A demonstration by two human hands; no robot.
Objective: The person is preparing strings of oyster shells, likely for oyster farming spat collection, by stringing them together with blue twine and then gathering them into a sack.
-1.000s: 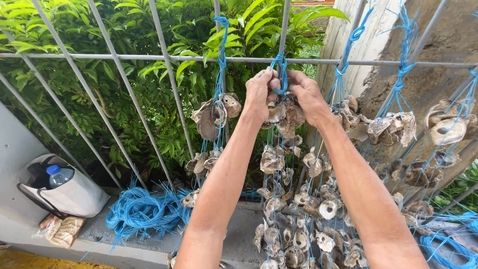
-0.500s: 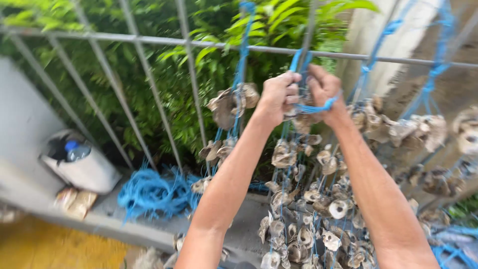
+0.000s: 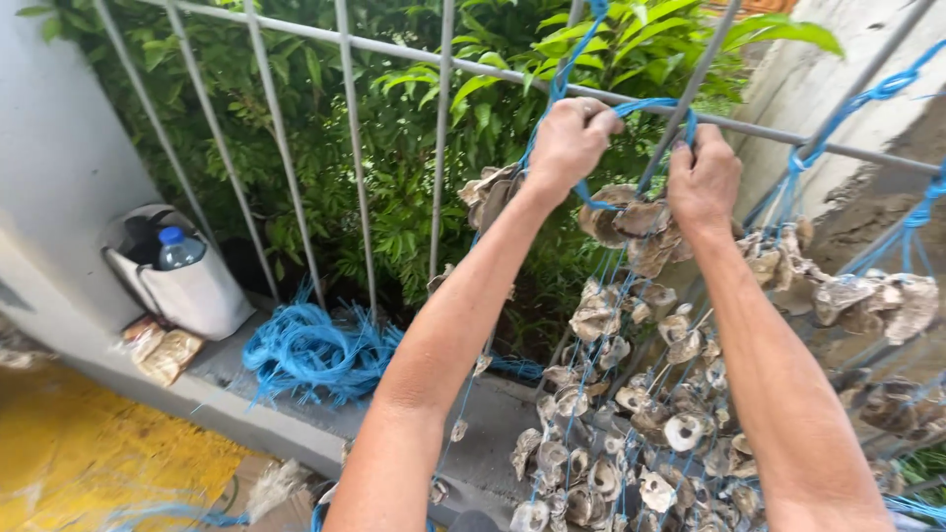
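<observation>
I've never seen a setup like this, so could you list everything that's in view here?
Shell strings: many, grey-brown, hanging on blue cord from the rail.
Blue rope: one loop, gripped at the rail.
Metal rail fence: one, grey, across the top, with slanted bars.
Loose blue cord pile: one, on the ledge.
White bag: one, on the ledge at left, a blue-capped bottle inside.
Small packets: a few, tan, beside the bag.
Green shrubs: behind the fence.
Left hand: closed on the rope.
Right hand: closed on the rope.
</observation>
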